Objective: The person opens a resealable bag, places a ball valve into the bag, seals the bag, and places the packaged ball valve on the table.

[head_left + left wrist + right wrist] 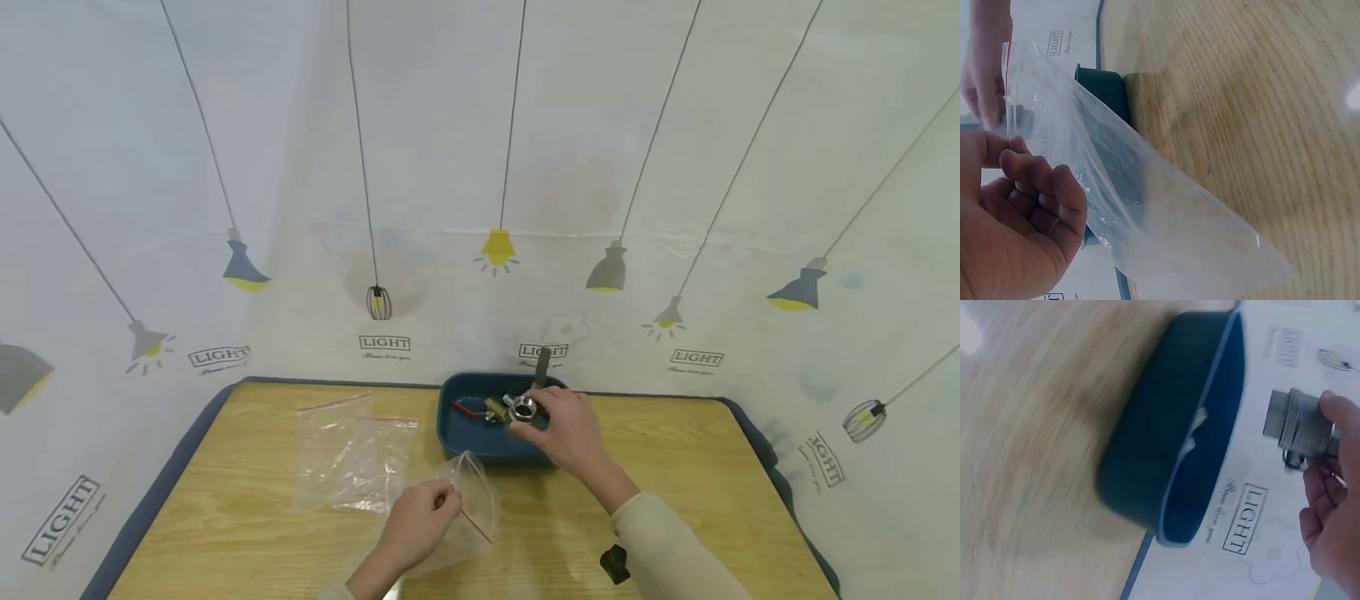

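My left hand [422, 518] pinches a clear zip bag [1147, 206] by its red-striped mouth. The bag hangs out from the fingers over the table's front part, looking limp and flat. My right hand [572, 429] grips a silver metal pipe fitting [1302, 422] between thumb and fingers. Its round opening faces me in the head view, and a flat grey lever [542, 367] sticks up from it. The fitting is above the dark blue tray [450, 442]. Inside the tray lies a brass valve [495, 408] with a red handle [468, 408].
Two more clear zip bags [341, 458] lie flat and overlapping on the wooden table [247, 500], left of the tray. A small black object [615, 564] shows beside my right sleeve. Behind the table's back edge hangs a white sheet [450, 150] printed with lamps.
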A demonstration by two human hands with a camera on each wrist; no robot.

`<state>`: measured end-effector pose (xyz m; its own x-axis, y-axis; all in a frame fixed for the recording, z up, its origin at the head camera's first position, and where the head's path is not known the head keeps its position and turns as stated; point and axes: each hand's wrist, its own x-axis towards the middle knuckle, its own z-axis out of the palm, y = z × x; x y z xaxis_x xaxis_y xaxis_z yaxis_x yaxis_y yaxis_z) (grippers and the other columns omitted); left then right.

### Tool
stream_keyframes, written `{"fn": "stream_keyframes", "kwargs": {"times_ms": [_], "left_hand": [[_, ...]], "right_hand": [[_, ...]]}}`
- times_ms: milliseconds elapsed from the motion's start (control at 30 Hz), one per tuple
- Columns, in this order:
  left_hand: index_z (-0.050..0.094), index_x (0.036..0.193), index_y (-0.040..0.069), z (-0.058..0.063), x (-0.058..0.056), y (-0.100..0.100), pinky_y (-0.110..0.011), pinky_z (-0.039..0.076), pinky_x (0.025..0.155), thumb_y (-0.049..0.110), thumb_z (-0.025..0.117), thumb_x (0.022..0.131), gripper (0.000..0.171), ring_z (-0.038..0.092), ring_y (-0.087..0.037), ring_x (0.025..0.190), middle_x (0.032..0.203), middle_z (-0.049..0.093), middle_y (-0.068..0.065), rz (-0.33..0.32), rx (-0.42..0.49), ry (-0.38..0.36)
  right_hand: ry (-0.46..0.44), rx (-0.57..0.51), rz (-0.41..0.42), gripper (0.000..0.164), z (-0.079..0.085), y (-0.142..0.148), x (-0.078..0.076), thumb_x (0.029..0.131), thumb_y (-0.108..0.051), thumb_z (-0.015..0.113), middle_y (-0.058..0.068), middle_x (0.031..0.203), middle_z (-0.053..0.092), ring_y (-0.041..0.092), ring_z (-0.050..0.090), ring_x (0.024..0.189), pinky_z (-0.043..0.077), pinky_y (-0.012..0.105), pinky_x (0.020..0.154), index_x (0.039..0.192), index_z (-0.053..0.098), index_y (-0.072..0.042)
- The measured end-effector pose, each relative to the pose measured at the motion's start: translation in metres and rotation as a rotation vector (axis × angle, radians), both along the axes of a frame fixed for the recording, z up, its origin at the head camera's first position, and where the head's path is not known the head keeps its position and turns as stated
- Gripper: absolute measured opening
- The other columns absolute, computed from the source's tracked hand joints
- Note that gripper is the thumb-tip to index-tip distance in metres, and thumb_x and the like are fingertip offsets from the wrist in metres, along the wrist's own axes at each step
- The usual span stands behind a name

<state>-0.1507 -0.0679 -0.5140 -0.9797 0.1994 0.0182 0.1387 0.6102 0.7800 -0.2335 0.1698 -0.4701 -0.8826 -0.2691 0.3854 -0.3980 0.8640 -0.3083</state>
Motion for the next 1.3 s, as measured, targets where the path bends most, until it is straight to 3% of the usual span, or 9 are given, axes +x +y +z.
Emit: {"fn": "stream_keyframes", "kwargs": {"times_ms": [133, 367, 567, 667, 800, 967, 1167, 1300], "left_hand": [[0.042, 0.056, 0.018, 0.001, -0.002, 0.002, -0.019, 0.026, 0.043, 0.024, 0.053, 0.087, 0.033, 0.029, -0.002, 0.044, 0.050, 0.034, 0.011, 0.007, -0.014, 0.017], [0.043, 0.057, 0.019, 0.005, -0.004, 0.005, -0.019, 0.027, 0.044, 0.023, 0.052, 0.088, 0.033, 0.030, -0.002, 0.045, 0.051, 0.035, 0.012, 0.010, -0.006, 0.031], [0.052, 0.063, 0.019, 0.013, -0.002, 0.007, -0.021, 0.029, 0.043, 0.025, 0.048, 0.092, 0.031, 0.032, -0.004, 0.045, 0.053, 0.038, 0.009, -0.025, 0.056, -0.025], [0.056, 0.066, 0.019, 0.014, -0.002, 0.009, -0.022, 0.032, 0.043, 0.026, 0.045, 0.094, 0.031, 0.034, -0.005, 0.046, 0.055, 0.040, 0.009, -0.039, 0.074, -0.049], [0.058, 0.068, 0.020, 0.013, -0.001, 0.010, -0.023, 0.034, 0.045, 0.027, 0.044, 0.094, 0.030, 0.037, -0.006, 0.048, 0.057, 0.043, 0.008, -0.039, 0.053, -0.054], [0.059, 0.070, 0.022, 0.014, 0.000, 0.011, -0.023, 0.035, 0.046, 0.027, 0.044, 0.094, 0.029, 0.039, -0.007, 0.049, 0.058, 0.045, 0.008, -0.036, 0.045, -0.055], [0.060, 0.072, 0.019, 0.016, 0.000, 0.010, -0.023, 0.034, 0.045, 0.026, 0.044, 0.094, 0.029, 0.037, -0.007, 0.049, 0.058, 0.045, 0.007, -0.038, 0.048, -0.062], [0.060, 0.072, 0.020, 0.015, 0.000, 0.010, -0.024, 0.033, 0.045, 0.025, 0.043, 0.094, 0.029, 0.037, -0.007, 0.049, 0.060, 0.047, 0.007, -0.037, 0.051, -0.068]], "right_hand": [[-0.072, -0.255, 0.087, 0.047, 0.009, -0.004, 0.015, 0.074, -0.052, 0.068, -0.009, 0.098, 0.063, 0.008, 0.060, 0.084, 0.049, 0.029, 0.072, 0.110, 0.063, -0.023], [-0.250, -0.502, 0.174, 0.043, 0.006, -0.013, 0.036, 0.075, -0.048, 0.069, -0.015, 0.107, 0.061, 0.002, 0.056, 0.092, 0.047, 0.032, 0.082, 0.114, 0.061, -0.030], [-0.360, -0.648, 0.263, 0.040, 0.013, -0.019, 0.058, 0.078, -0.025, 0.072, -0.002, 0.111, 0.063, 0.010, 0.057, 0.100, 0.045, 0.035, 0.088, 0.115, 0.062, -0.014], [-0.360, -0.680, 0.308, 0.040, 0.009, -0.018, 0.063, 0.077, -0.019, 0.073, 0.003, 0.113, 0.064, 0.011, 0.057, 0.104, 0.046, 0.034, 0.088, 0.114, 0.062, -0.009], [-0.286, -0.632, 0.380, 0.041, -0.005, -0.016, 0.060, 0.075, -0.020, 0.075, 0.005, 0.112, 0.065, 0.012, 0.058, 0.105, 0.045, 0.030, 0.088, 0.112, 0.063, -0.009], [-0.135, -0.473, 0.426, 0.044, -0.023, -0.014, 0.053, 0.071, -0.031, 0.077, -0.005, 0.108, 0.066, 0.009, 0.058, 0.101, 0.036, 0.033, 0.093, 0.111, 0.064, -0.018], [-0.051, -0.370, 0.467, 0.046, -0.024, -0.012, 0.053, 0.070, -0.040, 0.075, -0.013, 0.108, 0.064, 0.004, 0.055, 0.099, 0.027, 0.038, 0.093, 0.111, 0.064, -0.023], [0.054, -0.275, 0.513, 0.047, -0.022, -0.013, 0.053, 0.068, -0.045, 0.075, -0.016, 0.106, 0.062, 0.003, 0.052, 0.096, 0.028, 0.037, 0.092, 0.110, 0.064, -0.026]]}}
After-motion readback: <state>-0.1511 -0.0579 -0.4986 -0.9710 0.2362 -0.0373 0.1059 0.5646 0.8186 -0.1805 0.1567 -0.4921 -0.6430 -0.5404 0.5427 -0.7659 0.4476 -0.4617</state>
